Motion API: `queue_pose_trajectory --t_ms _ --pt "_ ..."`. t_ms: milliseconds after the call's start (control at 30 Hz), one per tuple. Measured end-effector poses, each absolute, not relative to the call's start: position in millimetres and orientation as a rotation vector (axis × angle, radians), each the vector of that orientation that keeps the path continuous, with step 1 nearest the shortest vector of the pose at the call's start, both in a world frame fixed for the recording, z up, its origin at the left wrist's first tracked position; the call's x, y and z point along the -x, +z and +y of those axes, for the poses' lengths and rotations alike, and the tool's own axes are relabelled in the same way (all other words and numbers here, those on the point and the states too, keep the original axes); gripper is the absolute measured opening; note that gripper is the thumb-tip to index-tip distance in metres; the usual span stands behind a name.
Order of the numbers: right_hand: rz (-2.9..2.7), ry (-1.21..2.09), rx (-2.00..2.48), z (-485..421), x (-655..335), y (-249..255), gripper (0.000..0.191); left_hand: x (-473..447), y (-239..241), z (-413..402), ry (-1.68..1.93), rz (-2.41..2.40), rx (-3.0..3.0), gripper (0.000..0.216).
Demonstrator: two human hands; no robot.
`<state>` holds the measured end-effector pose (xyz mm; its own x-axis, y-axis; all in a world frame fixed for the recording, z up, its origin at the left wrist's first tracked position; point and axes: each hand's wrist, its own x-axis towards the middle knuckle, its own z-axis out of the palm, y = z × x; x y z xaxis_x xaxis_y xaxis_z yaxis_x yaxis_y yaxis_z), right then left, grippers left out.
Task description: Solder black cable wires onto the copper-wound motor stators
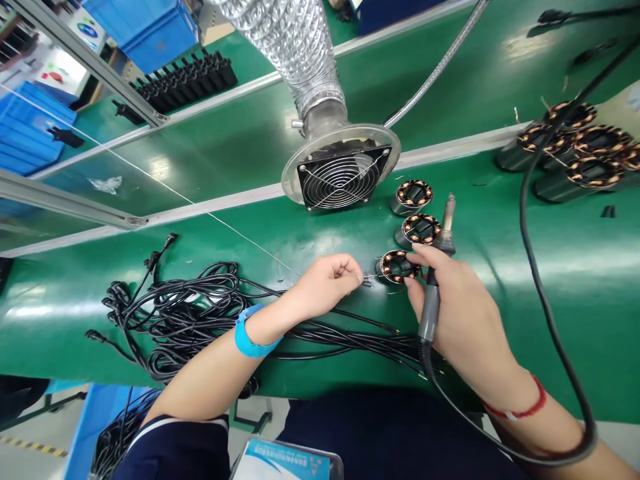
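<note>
My left hand (327, 283) is closed in a pinch on a thin black wire end, held just left of the nearest copper-wound stator (397, 265). A blue strap (247, 337) circles that wrist. My right hand (457, 310) grips a soldering iron (434, 280) by its grey handle, tip pointing up and away, with its fingertips touching the same stator. Two more stators (420, 228) (413, 195) stand in a row behind it. A fine solder wire (210, 213) runs from the upper left toward my left hand.
A fume fan (343, 175) on a silver duct (295, 47) sits right behind the stators. A tangle of black cables (185, 317) lies at the left. Several more stators (580, 150) stand at the far right. The iron's cord (550, 320) loops on the right.
</note>
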<state>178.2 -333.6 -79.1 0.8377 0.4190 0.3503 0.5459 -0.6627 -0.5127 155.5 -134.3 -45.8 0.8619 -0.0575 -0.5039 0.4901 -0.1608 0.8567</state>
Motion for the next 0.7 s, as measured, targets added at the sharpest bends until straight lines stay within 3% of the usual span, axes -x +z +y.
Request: queue_pose_trajectory --t_ms 300,467,700 --pt "-0.669 -0.298 2.037 -338 -172 -62 0.051 -156 -44 -133 -0.486 0.387 -1.627 0.011" --pt "-0.630 -0.442 1.839 -355 -163 -85 0.037 -154 -47 -135 -0.503 0.359 -1.635 0.011" --pt "-0.747 -0.409 1.747 -359 -160 -98 0.040 -155 -52 -133 -0.491 0.336 -1.618 0.012"
